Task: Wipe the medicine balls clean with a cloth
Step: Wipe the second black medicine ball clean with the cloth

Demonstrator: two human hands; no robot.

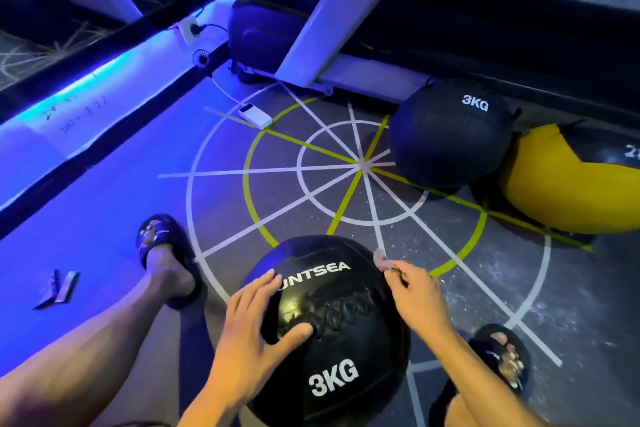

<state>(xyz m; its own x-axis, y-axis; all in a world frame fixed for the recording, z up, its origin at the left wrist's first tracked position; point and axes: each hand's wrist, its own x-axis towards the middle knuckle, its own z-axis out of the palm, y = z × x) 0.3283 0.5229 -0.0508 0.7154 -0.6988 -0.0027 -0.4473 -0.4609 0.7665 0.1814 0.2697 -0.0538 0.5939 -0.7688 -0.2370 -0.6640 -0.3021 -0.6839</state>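
Observation:
A black 3KG medicine ball (332,333) with white lettering sits on the floor between my feet. My left hand (256,326) rests spread on its upper left side, fingers straight and thumb near the laces. My right hand (412,291) pinches a small crumpled cloth (382,260) against the ball's upper right edge. Farther back on the right stands a second black 3KG ball (450,139). Beside it lies a yellow and black ball (571,180), partly cut off by the frame edge.
My feet in dark slippers (166,253) flank the near ball. A white power bank (255,116) with a cable lies on the marked floor circle. White frame legs (311,21) and a dark bag (266,31) stand behind. A small flat object (59,288) lies at left.

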